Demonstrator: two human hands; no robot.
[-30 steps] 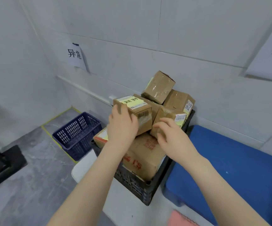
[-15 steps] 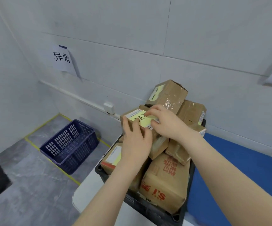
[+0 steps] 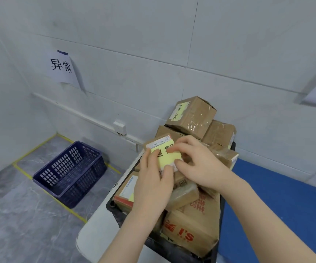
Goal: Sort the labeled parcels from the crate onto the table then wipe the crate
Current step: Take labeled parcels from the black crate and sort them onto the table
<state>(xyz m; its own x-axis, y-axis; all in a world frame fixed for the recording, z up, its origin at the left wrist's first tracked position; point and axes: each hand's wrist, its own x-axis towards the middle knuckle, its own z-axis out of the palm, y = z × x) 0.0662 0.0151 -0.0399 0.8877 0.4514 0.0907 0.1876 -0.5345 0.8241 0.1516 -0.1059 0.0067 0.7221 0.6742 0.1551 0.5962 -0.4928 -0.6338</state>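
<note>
Closest to me I see the black crate point(image 3: 113, 209) on the white table point(image 3: 96, 230), heaped with cardboard parcels, a big red-printed box point(image 3: 191, 228) at its near end. Over the heap my left hand point(image 3: 153, 185) grips the near left side of the yellow-labelled parcel point(image 3: 164, 154), while my right hand point(image 3: 197, 164) curls its fingers over the label with the thumb at the near edge. Behind it a taped parcel point(image 3: 193, 116) tops the pile, a blue basket point(image 3: 70, 173) sits on the floor to the left, and a paper sign point(image 3: 61, 66) hangs on the wall
</note>
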